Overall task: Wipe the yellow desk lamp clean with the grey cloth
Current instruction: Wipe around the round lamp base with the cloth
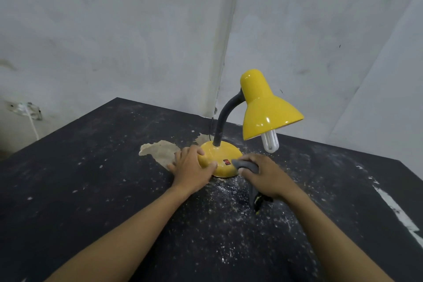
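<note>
Holding grey cloth (246, 165), right hand (265, 176) presses right rim of lamp base (225, 154).

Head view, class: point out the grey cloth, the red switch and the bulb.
grey cloth (246, 165): head view, on its bunched front fold.
red switch (227, 162): head view, on its middle.
bulb (270, 143): head view, on the white glass tube.

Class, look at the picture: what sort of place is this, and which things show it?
Probably a bare workroom or storeroom: plain, stained white walls, a black table flecked with white dust and worn through in one patch.
</note>
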